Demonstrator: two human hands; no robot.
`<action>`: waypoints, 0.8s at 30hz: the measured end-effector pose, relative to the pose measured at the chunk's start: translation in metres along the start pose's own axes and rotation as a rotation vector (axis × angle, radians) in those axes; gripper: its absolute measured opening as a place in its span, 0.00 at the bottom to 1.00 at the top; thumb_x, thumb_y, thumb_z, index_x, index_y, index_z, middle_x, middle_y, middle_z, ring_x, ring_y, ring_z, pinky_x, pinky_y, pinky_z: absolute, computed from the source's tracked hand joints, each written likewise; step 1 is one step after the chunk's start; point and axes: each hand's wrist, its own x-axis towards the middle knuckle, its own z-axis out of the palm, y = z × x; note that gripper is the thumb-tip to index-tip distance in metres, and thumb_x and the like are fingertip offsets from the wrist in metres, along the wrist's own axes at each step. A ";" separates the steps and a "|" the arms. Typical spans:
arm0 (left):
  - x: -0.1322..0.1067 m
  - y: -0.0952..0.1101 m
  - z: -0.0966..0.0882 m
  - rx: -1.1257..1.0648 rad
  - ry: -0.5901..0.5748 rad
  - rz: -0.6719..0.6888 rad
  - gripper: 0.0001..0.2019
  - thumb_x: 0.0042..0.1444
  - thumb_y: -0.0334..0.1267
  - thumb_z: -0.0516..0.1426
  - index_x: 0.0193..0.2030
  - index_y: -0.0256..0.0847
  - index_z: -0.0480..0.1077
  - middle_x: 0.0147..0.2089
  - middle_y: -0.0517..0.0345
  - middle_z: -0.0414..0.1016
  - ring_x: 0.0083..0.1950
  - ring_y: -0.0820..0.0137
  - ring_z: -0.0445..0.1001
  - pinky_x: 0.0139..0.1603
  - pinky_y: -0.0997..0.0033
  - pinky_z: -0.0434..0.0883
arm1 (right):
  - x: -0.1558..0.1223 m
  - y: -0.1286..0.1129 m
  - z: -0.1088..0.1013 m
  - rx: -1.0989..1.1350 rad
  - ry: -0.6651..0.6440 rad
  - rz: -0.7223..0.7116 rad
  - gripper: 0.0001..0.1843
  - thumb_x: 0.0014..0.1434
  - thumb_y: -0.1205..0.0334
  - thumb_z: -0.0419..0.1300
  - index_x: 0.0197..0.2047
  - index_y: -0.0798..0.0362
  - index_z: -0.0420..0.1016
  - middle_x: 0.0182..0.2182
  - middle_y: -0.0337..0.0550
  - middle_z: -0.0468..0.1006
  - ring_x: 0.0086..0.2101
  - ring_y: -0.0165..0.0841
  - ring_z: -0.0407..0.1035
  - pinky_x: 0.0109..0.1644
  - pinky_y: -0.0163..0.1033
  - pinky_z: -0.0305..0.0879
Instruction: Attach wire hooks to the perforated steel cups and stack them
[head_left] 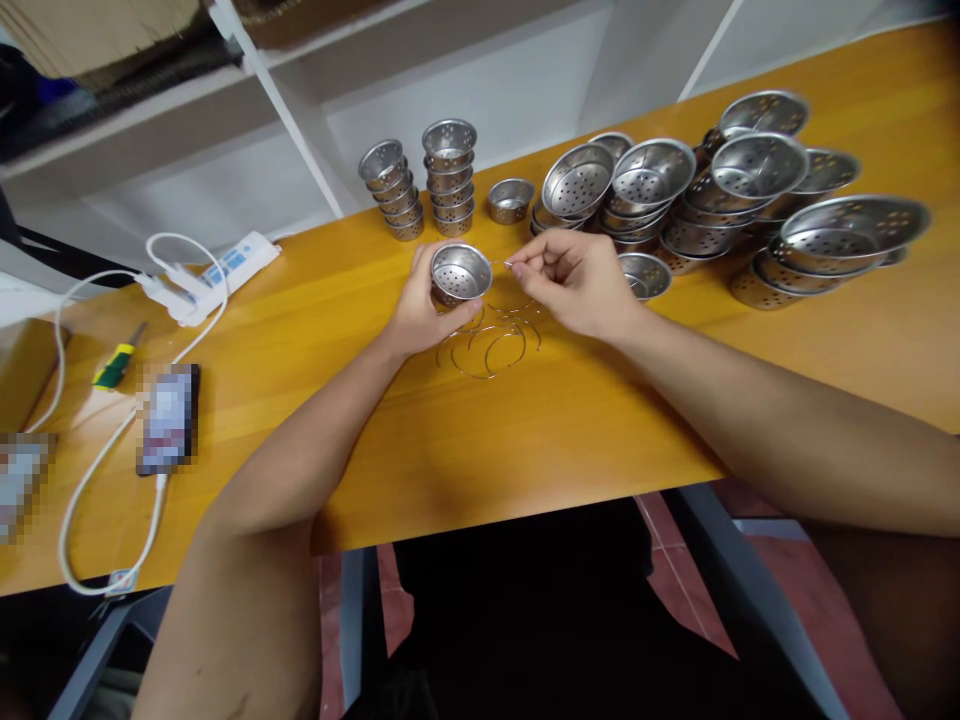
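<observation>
A small perforated metal cup (460,276) is gripped in my left hand (420,312), its open top tilted toward me. To the right of it, my right hand (574,278) pinches a thin piece of wire (504,264) between thumb and fingertips. The wire's near end lies close to the cup's rim; whether they touch I cannot tell. Below both hands, several curved thin wires (504,350) lie on the wooden table (480,440). Just beyond my right hand sits another perforated cup (646,277), partly hidden by the hand.
Two stacks of small cups (454,190) and a single cup (511,202) stand at the back. Stacks of larger perforated bowls (739,215) fill the right. On the left are a power strip (225,278), a screwdriver (116,366) and a phone (169,420) on a white cable.
</observation>
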 end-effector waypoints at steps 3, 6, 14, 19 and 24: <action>0.003 0.019 0.001 -0.005 0.044 -0.060 0.48 0.65 0.73 0.83 0.80 0.50 0.77 0.72 0.44 0.83 0.76 0.46 0.86 0.84 0.39 0.85 | -0.003 -0.005 0.008 -0.034 0.023 -0.050 0.24 0.77 0.35 0.84 0.49 0.47 0.89 0.33 0.41 0.79 0.30 0.33 0.63 0.32 0.41 0.61; 0.004 0.029 0.003 -0.045 0.048 -0.092 0.48 0.62 0.76 0.83 0.77 0.50 0.78 0.70 0.46 0.84 0.73 0.49 0.88 0.80 0.42 0.87 | -0.006 -0.008 0.016 -0.082 0.027 -0.064 0.23 0.80 0.35 0.82 0.51 0.47 0.90 0.33 0.40 0.78 0.29 0.32 0.63 0.32 0.41 0.59; 0.003 0.027 0.011 -0.212 -0.034 -0.059 0.55 0.61 0.80 0.82 0.81 0.51 0.70 0.70 0.48 0.86 0.68 0.53 0.92 0.74 0.46 0.89 | -0.004 -0.003 0.025 -0.232 0.085 -0.110 0.15 0.83 0.45 0.77 0.53 0.49 0.90 0.32 0.37 0.75 0.29 0.33 0.63 0.38 0.44 0.63; 0.004 0.030 0.013 -0.219 -0.052 -0.063 0.58 0.58 0.80 0.84 0.82 0.52 0.68 0.72 0.46 0.85 0.70 0.51 0.92 0.74 0.47 0.89 | -0.003 0.000 0.025 -0.264 0.100 -0.095 0.15 0.84 0.45 0.77 0.54 0.48 0.89 0.32 0.37 0.75 0.30 0.34 0.65 0.41 0.46 0.66; 0.003 0.028 0.014 -0.206 -0.067 -0.025 0.59 0.60 0.81 0.82 0.84 0.53 0.66 0.73 0.46 0.84 0.71 0.51 0.92 0.75 0.47 0.89 | -0.003 0.000 0.026 -0.288 0.101 -0.084 0.10 0.83 0.51 0.75 0.55 0.49 0.90 0.32 0.37 0.76 0.30 0.34 0.66 0.41 0.46 0.66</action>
